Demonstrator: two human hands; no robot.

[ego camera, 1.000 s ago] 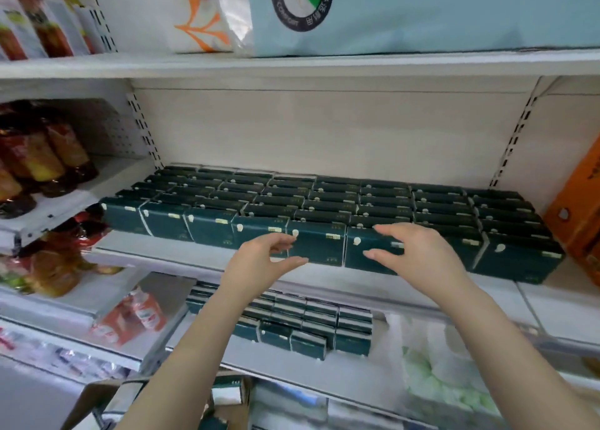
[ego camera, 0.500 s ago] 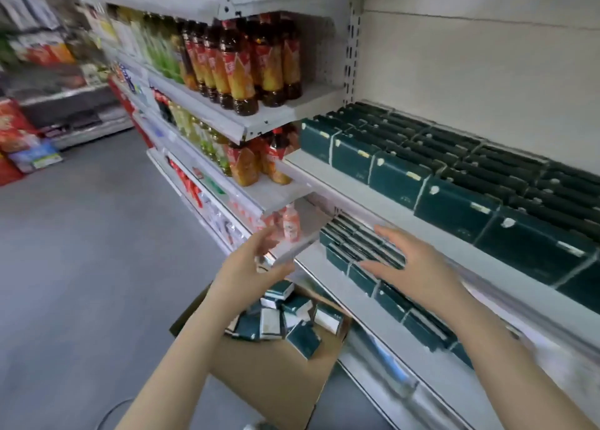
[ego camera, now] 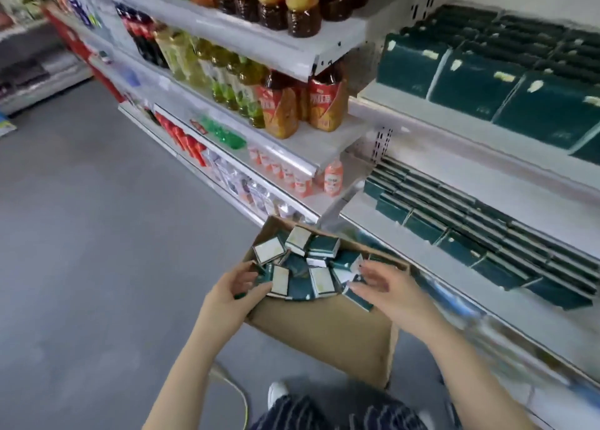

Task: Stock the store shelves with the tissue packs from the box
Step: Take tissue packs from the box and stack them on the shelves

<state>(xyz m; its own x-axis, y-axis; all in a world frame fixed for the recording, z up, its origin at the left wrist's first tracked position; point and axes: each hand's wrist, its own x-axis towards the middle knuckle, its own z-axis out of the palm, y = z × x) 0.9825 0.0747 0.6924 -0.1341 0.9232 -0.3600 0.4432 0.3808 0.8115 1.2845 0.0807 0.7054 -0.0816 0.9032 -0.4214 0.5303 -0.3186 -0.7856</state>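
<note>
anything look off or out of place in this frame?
Only the tissue packs in the cardboard box: jumbled at all angles, some white side up, unlike the neat rows on the shelves. Nothing spilled or damaged shows.

Worn: dark navy garment with thin white stripes [ego camera: 324, 413], fabric creased, at lower frame edge. White rounded shoe toe [ego camera: 277, 392] just above it. Forearms bare; left hand [ego camera: 233, 287], right hand [ego camera: 386, 287] bare.

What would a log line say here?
phase: picking from box | left grip (hand): holds tissue pack | right grip: spread over packs | box: packs loose inside | lower shelf: part filled
</note>
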